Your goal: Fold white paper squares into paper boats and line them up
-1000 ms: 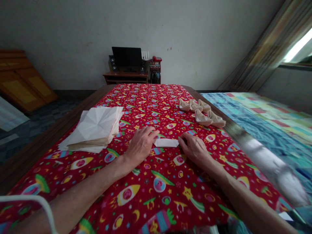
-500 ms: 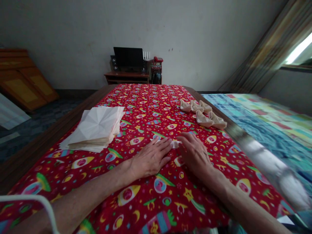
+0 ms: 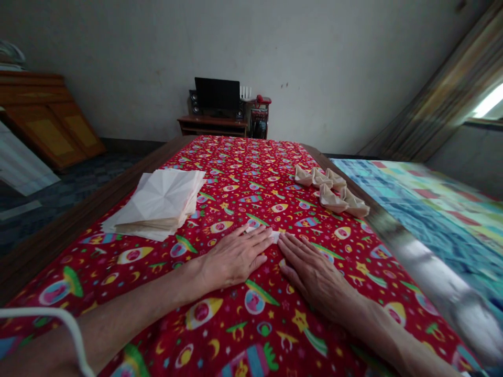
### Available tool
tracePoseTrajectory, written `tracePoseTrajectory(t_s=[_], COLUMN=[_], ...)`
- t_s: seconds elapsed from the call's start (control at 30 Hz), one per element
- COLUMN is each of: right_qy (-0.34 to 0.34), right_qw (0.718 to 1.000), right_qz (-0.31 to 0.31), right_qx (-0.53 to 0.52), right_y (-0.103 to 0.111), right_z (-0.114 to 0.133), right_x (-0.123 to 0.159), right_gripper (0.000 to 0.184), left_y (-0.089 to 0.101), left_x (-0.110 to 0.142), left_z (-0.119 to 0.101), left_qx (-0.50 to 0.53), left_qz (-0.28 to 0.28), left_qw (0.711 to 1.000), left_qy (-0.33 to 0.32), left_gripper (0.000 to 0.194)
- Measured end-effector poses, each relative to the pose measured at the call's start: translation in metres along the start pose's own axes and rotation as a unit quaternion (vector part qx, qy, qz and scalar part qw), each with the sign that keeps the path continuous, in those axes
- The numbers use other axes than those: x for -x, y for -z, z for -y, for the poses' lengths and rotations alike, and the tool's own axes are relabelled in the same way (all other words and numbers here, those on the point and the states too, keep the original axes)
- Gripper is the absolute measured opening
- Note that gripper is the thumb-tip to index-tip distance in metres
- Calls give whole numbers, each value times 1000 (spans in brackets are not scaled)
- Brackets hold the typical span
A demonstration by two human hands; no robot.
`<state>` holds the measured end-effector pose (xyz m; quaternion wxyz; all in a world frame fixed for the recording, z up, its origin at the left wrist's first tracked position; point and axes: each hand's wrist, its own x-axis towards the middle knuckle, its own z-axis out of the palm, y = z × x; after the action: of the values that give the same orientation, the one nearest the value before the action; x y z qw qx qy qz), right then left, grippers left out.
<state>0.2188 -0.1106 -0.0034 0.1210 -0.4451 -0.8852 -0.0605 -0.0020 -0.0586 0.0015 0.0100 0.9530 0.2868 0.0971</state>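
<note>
Low at centre frame, left hand (image 3: 233, 259) lying palm-down on the cloth (image 3: 243, 173), fingers spread and reaching right; right hand (image 3: 314, 277) mirroring it, fingers slanting back toward the left fingertips. Both hands staying open and wide, pressing flat, gripping nothing, fingertips almost meeting. Between them, a small white paper (image 3: 275, 236) peeking out, mostly covered by the fingers, its shape impossible to make out; another sliver of white showing just past the left fingertips, perhaps the same piece.

Left of the hands, a thick stack (image 3: 157, 201) of creased white sheets resting on the cloth near the table's left edge. Upper right of the hands, a loose cluster of cream paper boats (image 3: 332, 191) sitting close to the right edge. Farther off, at top centre, a monitor (image 3: 217, 94) and speakers (image 3: 193, 102) standing on a wooden desk (image 3: 212, 125); a quilt (image 3: 432, 225) spreading along the right of the frame.

Main risk seemingly lying in the palms sliding, with the cloth rucking up and dragging the paper out of line; a wide sweep of the right arm also possibly toppling the boats.
</note>
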Motion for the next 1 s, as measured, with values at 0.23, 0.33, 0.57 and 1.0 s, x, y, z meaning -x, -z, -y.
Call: tracePoseTrajectory(t_s=[0.23,0.33,0.57,1.0], right_qy=[2,-3,-30,-61], right_qw=[1000,999,987,978], right_qz=[-24,-34,-120,-139], right_qx=[10,-2,-105,-141], right_y=[-1,-1,-9,-6], right_z=[1,0,-20,-40], right_x=[-3,-4,-10,-21], right_gripper=[43,41,25,7], left_y=[5,6,-3,5], left_x=[15,21,12,-7], left_z=[3,6,28,34], left_qx=[-25,-24,34,286], left_qz=[-7,-26,-139,-237], left_qw=[999,999,988,907], left_qy=[29,39,57,197], left_gripper=[41,39,27,15])
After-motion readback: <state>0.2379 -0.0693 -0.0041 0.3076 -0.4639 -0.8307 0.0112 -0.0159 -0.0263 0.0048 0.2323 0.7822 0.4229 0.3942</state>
